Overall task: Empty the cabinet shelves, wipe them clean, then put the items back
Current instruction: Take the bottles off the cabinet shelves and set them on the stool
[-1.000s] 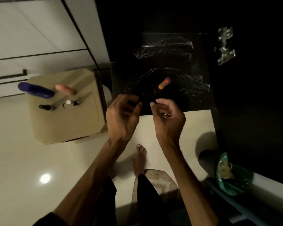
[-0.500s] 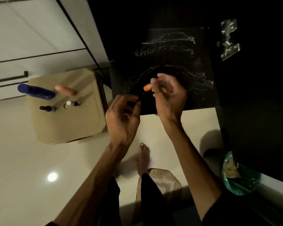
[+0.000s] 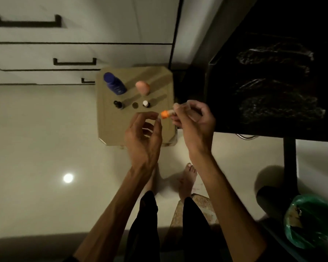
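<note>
A person stands barefoot on a pale glossy floor, seen from above, between a low beige square stool (image 3: pixel 121 129) and a dark open cabinet shelf (image 3: pixel 273 103) at the right. The right hand (image 3: pixel 194 121) pinches a small tube with an orange cap (image 3: pixel 165 114) in its curled fingertips, cap pointing left, holding it in the air over the stool's near right corner and apart from the shelf. The left hand (image 3: pixel 143 137) hovers just beside the cap with fingers loosely curved and parted, holding nothing, seemingly ready to receive or steady the tube. On the stool stand a tall blue plastic bottle (image 3: pixel 115 83), a peach-coloured rounded container (image 3: pixel 142 87), a small dark dropper bottle (image 3: pixel 118 104), a small white-capped bottle (image 3: pixel 145 103) and a small round flat object (image 3: pixel 135 105), grouped toward the far side, likely parked there to clear the shelf. The shelf surface shows dusty smear marks and no items, so the emptying looks nearly finished and wiping probably comes next. White drawers with black handles (image 3: pixel 75 61) sit behind the stool, and a green plastic bag (image 3: pixel 309 220) lies at the lower right.
</note>
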